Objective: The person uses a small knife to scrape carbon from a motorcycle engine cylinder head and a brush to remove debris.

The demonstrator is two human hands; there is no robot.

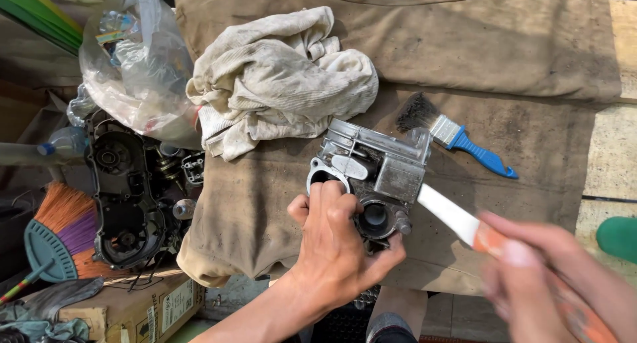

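Around the metal engine part (375, 177), bare cloth (531, 157) lies open to the right; a rag pile (282, 77) crowds behind-left, a blue-handled brush (454, 136) behind-right.

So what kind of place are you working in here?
Probably an informal engine repair spot, outdoors in sun: a metal engine part on a cloth-covered bench, dirty rags, and a black engine casing beside it.

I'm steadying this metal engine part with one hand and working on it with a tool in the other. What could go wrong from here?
1. The right hand is motion-blurred; its white-bladed tool could slip toward the left hand gripping the metal engine part.
2. The part sits near the cloth-covered bench edge and could tip off.
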